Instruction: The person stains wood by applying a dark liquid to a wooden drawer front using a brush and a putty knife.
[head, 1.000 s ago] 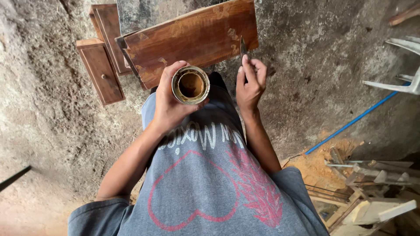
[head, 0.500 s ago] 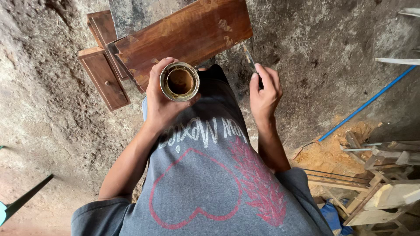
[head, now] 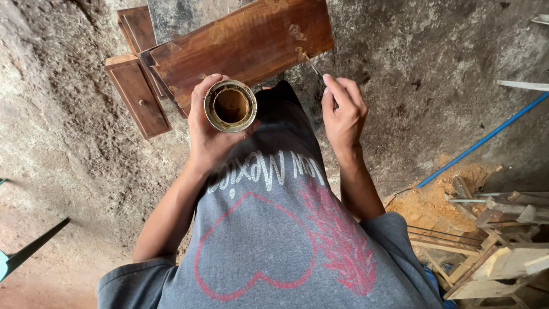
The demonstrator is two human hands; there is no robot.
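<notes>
The left hand was wrapped around a small round tin, fingers curled about its wall and the open mouth turned up, showing a brown liquid or paste inside and smeared along the rim. The right hand was pinched shut on a thin brush (only the slim stem and tip showed beyond the fingertips), its far end touching or hovering just at the near edge of a large dark-stained wooden panel that lay on the rough concrete floor. Left of the panel sat a small drawer front with a knob, and another stained piece lay just behind it. The tin looked light and rigid, but its wet rim seemed likely to be slippery, so gripping around the side wall, as here, kept it level and safe from spilling. The brush looked light and thin, best held low on the stem for control. At the right lay sawdust, a blue pipe and pale wooden frames.
</notes>
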